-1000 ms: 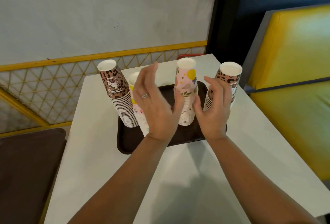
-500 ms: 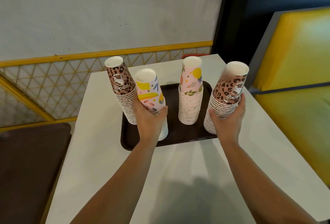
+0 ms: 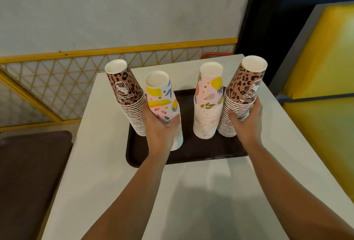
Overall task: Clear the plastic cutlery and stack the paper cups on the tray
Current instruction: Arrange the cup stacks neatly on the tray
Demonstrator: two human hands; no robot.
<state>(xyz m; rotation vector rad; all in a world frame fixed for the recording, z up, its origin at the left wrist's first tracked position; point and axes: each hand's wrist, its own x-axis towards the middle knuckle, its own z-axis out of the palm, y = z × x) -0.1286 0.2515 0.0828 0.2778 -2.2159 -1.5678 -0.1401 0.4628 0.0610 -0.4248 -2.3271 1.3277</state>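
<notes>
Overhead, white table (image 3: 118, 172) beside yellow bench (image 3: 323, 67)

4 cup stacks (image 3: 207, 103): 2 leopard-print, 2 floral. 1 tray (image 3: 201, 151). 2 hands (image 3: 159, 130).

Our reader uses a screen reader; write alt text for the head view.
A left hand and right hand each grip a stack of upturned paper cups, floral stack and leopard stack, among four on a dark tray on a white table.
</notes>
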